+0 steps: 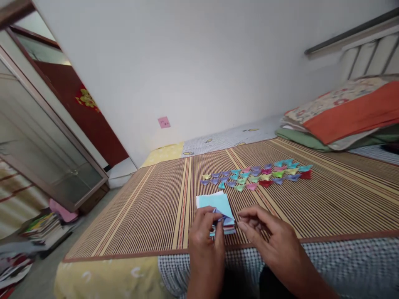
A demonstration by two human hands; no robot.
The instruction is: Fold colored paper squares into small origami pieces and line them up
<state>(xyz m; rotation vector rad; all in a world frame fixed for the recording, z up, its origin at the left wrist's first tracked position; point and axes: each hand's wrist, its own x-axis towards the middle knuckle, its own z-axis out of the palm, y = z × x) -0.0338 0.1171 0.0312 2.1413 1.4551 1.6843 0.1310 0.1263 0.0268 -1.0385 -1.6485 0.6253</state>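
Observation:
My left hand [207, 232] pinches a small folded piece of purple paper [220, 216] between thumb and fingers. It is held just over the front of a stack of square coloured paper [215, 201], light blue on top with a white sheet showing behind. My right hand [268, 236] is just right of the stack, fingers curled and thumb apart from the index finger, with nothing visible between them. Beyond the stack, several small folded paper pieces [254, 179] in blue, purple, green, yellow, pink and red lie in slanting rows.
A striped bamboo mat [149, 207] covers the bed, over checked and yellow cloth [115, 274]. Folded bedding [346, 112] is piled at the right, near a radiator [370, 54]. A pink note [163, 122] is on the wall. Books [43, 228] are on the left.

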